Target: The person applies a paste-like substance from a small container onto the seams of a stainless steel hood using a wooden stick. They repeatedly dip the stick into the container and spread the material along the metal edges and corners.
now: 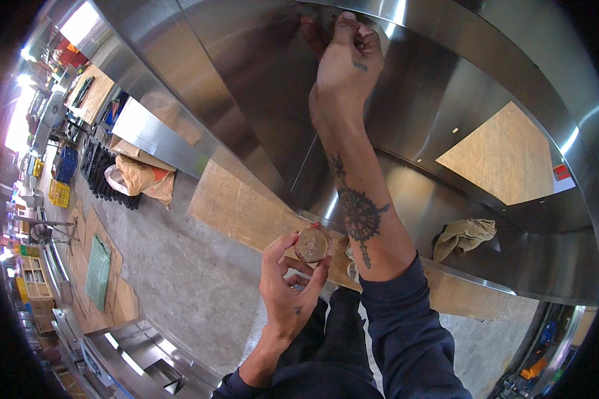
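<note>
My left hand (287,292) grips a round, flat, tan-gold disc (312,245) with a reddish rim by its edge, thumb on one side and fingers on the other. What kind of disc it is I cannot tell. High up, my right hand (350,63) reaches into a stainless steel cabinet-like body (439,86), close under its upper edge. Those fingers are curled together, and anything pinched in them is hidden. Reflections of the hand show in the steel beside it. A crumpled khaki cloth (464,238) lies inside the steel body, right of my right forearm.
The steel body rests by a wooden board (239,206). A rectangular opening shows plywood (506,156) behind it. On the concrete floor at left are a brown bag (143,179), a green wrapped slab (98,272) on cardboard and a yellow crate (59,193). A steel unit (146,359) stands lower left.
</note>
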`<state>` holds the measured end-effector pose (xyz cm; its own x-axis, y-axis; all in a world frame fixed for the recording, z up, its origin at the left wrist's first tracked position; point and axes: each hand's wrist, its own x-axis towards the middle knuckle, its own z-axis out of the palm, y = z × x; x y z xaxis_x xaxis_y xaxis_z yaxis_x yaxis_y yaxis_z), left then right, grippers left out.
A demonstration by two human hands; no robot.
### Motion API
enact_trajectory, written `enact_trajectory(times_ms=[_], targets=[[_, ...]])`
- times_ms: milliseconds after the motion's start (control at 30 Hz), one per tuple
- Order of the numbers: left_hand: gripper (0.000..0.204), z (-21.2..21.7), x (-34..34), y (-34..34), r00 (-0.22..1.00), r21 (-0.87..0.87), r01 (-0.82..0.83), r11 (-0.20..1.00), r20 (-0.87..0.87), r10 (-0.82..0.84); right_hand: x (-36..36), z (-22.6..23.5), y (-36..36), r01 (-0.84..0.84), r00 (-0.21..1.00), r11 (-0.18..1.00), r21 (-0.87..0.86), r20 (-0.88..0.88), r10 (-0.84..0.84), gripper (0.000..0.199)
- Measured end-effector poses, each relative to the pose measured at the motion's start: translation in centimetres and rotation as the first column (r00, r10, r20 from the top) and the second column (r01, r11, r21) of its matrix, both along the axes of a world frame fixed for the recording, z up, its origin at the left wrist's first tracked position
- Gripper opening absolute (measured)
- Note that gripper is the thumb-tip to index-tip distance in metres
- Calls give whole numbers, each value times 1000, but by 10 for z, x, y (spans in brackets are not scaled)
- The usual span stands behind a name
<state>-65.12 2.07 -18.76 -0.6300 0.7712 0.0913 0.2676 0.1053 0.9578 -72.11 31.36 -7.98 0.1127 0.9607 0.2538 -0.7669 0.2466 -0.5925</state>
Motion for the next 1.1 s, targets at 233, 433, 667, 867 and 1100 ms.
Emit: enact_trajectory(times_ms=[233,433,667,867,1100], targets=[[70,1,2,-1,1000,-4,1,1000,-13,-1,-1,-3,3,-12,1000,999,38,8,12,21],[69,1,4,-2,1000,0,4,1000,-14,-4,15,-13,-4,7,999,999,-37,46,-5,26],[66,6,3,4,999,54,-11,998,38,9,141,-23,-106,-79,786,995,-69,609,104,20],[67,12,0,13,998,108,19,994,-62,-13,201,-41,-166,-236,267,890,390,907,-327,12],[69,14,2,13,974,168,87,982,-220,-48,206,-55,-186,-334,109,883,331,944,-312,25]])
